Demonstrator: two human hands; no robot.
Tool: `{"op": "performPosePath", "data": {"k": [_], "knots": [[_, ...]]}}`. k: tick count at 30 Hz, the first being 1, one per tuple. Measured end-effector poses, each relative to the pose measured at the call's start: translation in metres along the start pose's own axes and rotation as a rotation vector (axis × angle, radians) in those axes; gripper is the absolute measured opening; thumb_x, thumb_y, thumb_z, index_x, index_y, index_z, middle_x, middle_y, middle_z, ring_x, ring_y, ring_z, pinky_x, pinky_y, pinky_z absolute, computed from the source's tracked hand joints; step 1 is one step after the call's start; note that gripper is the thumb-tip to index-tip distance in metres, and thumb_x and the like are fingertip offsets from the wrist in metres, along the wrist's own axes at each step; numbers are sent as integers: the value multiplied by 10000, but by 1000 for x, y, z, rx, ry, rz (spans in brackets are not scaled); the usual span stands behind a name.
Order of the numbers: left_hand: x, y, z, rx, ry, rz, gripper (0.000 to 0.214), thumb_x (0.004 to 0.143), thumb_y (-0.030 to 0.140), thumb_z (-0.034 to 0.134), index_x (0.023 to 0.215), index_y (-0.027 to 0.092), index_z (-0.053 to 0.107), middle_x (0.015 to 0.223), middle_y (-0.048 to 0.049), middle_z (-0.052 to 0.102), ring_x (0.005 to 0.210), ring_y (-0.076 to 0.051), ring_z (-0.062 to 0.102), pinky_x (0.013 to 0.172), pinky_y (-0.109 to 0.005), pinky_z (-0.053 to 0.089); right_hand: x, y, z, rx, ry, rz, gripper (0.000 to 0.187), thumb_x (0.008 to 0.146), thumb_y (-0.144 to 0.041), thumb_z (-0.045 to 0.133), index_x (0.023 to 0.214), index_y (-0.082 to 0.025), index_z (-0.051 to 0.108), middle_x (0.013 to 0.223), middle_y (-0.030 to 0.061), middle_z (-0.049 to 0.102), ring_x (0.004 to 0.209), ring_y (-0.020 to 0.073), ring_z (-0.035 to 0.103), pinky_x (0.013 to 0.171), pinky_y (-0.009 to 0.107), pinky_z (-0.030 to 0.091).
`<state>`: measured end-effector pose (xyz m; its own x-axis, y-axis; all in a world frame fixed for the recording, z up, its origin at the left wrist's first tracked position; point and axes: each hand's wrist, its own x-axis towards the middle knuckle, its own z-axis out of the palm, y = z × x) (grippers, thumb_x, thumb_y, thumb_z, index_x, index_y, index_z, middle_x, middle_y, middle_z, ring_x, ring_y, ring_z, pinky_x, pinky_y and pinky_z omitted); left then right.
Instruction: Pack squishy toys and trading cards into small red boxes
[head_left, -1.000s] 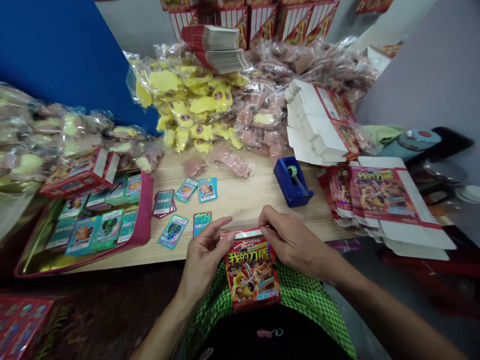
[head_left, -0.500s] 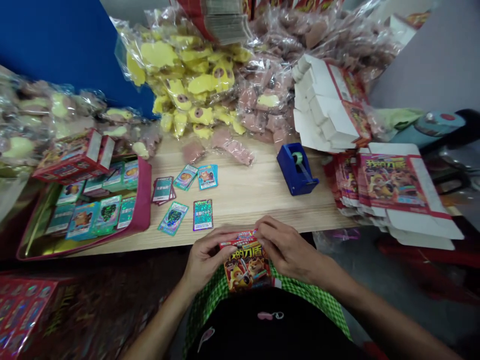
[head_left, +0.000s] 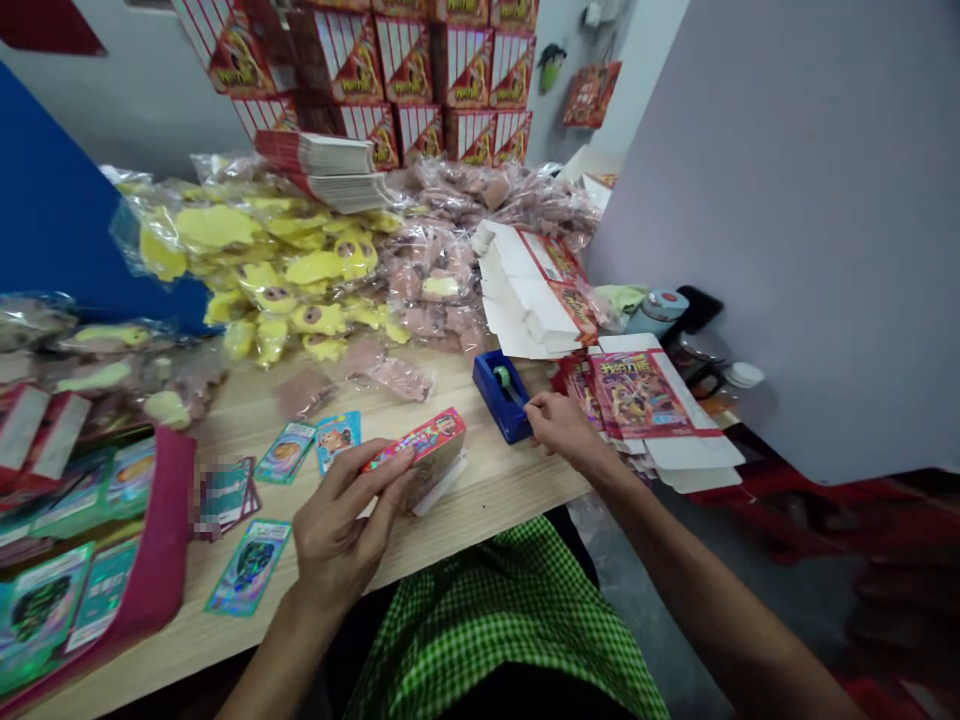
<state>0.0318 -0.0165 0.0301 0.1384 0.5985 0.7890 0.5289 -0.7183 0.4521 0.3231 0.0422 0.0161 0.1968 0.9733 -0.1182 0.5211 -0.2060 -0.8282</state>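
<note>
We are clasping the red box (head_left: 427, 448) in our left hand (head_left: 337, 530) — fingers curled around its near end, holding it tilted just above the wooden table (head_left: 487, 495). Our right hand (head_left: 561, 432) is touching the blue tape dispenser (head_left: 501, 398) — fingertips bunched at its near edge; whether they are pinching tape, we cannot tell.
</note>
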Motion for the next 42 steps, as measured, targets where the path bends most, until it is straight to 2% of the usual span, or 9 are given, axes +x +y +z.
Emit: {"op": "performPosePath", "data": {"k": [6,12,17,23,26,29,34,38,42], "knots": [[-10,-5,7,40,-32,28,362,880,39,707,1185,235,717,1179,-56,729,1003,-174,730,888,-302,606,-5,8,10,121,-29,6,105,914,-278,577,843,-202,564,713,-4,645,580,160,682,479,218,516],[-3,0,2,151,-82,100,255,892,74,714,1121,185,713,1118,-83,759,960,-165,753,872,-257,611,-24,31,14,59,88,-62,201,780,-261,592,613,-224,487,662,23,576,681,205,639,602,304,539],[0,4,4,149,-101,83,251,893,85,699,1118,195,705,1169,-103,752,1012,-202,757,902,-312,631,-57,8,5,29,191,-236,136,845,-288,588,735,-218,553,871,73,648,882,236,642,716,334,523],[0,7,2,201,-121,113,209,908,107,678,1098,190,710,1152,-115,781,980,-206,777,874,-302,640,-96,-51,22,392,-284,-391,196,984,-292,539,1079,-206,687,660,-18,634,547,139,581,516,262,471],[-1,8,2,212,-110,102,195,913,117,667,1084,201,707,1134,-108,789,967,-211,782,860,-308,640,-96,-70,41,559,-450,-350,615,950,-280,569,1549,-208,446,631,-50,638,509,130,560,511,261,483],[-2,9,3,186,-82,74,274,898,110,681,1153,210,666,1124,-98,792,961,-213,782,833,-292,636,-90,-81,55,636,-481,-319,846,927,-296,586,1661,-159,187,619,-54,649,496,128,562,510,264,493],[-4,7,4,160,-57,62,456,890,101,700,1315,211,575,1131,-90,773,1005,-202,758,881,-284,611,-82,-84,67,596,-438,-273,850,891,-336,574,1632,-84,242,587,-43,654,453,136,574,477,267,498],[0,6,-1,93,-174,57,341,950,103,594,1262,228,652,1118,-89,729,998,-186,723,863,-303,602,-81,-80,72,603,-440,-252,881,882,-316,581,1628,-76,181,581,-56,638,467,156,592,486,282,513],[11,11,-6,-32,-229,-89,271,961,141,576,1207,196,677,1030,-76,703,912,-167,686,776,-277,570,-82,-75,75,639,-436,-272,903,884,-282,587,1630,-98,112,611,-58,628,523,166,613,531,296,527]]}}
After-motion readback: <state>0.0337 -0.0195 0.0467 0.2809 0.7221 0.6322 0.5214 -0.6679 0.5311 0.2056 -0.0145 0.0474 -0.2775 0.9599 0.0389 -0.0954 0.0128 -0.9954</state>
